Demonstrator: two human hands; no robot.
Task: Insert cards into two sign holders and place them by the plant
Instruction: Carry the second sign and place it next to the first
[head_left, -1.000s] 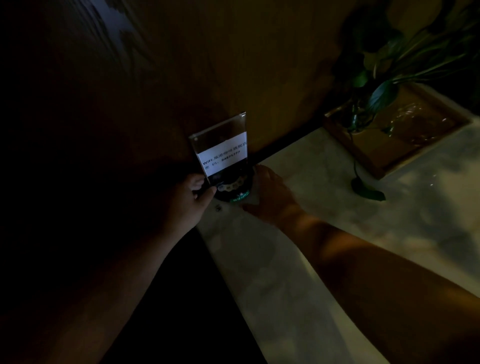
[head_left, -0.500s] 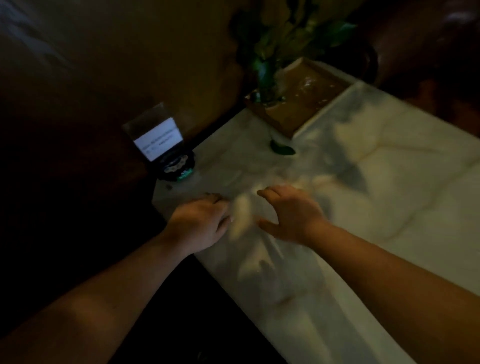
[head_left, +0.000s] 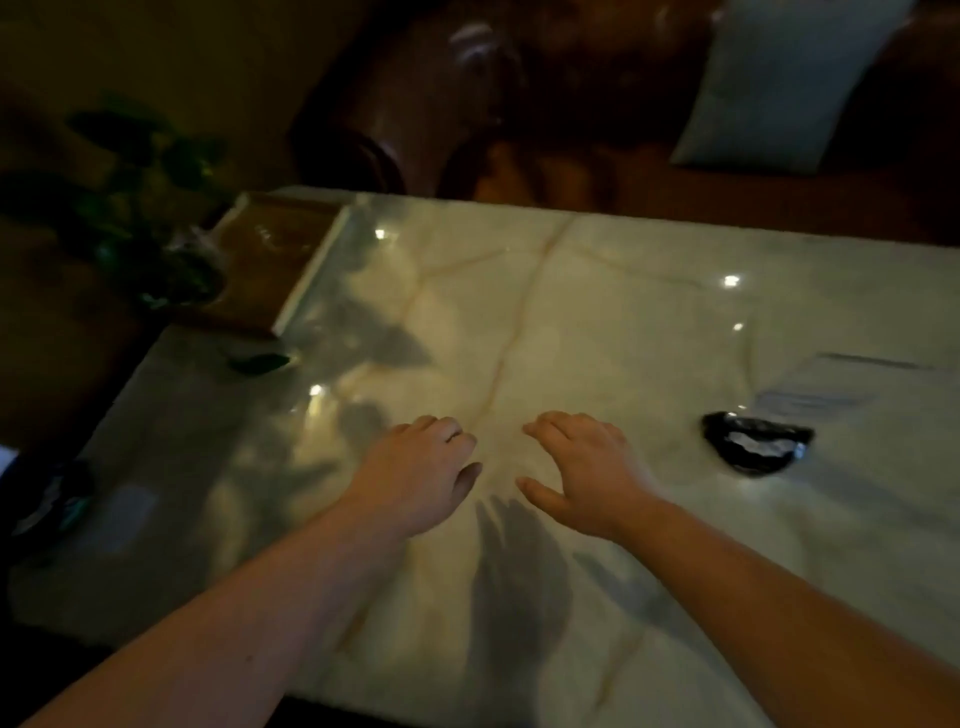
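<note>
Both hands have come away from the first sign holder (head_left: 49, 501), which now sits dim at the far left counter edge, well left of the left hand (head_left: 415, 480), near the plant (head_left: 140, 228). Left hand and right hand (head_left: 584, 475) hover side by side, palms down, fingers loosely spread, holding nothing. A second sign holder (head_left: 753, 449) lies on the counter (head_left: 571, 291) to the right of the right hand, well apart from it; its dark base shows, its long axis running left to right. Its clear panel seems to stretch away beyond, though blur makes that uncertain. By my reading, the right hand is much nearer, so the reach goes rightward
</note>
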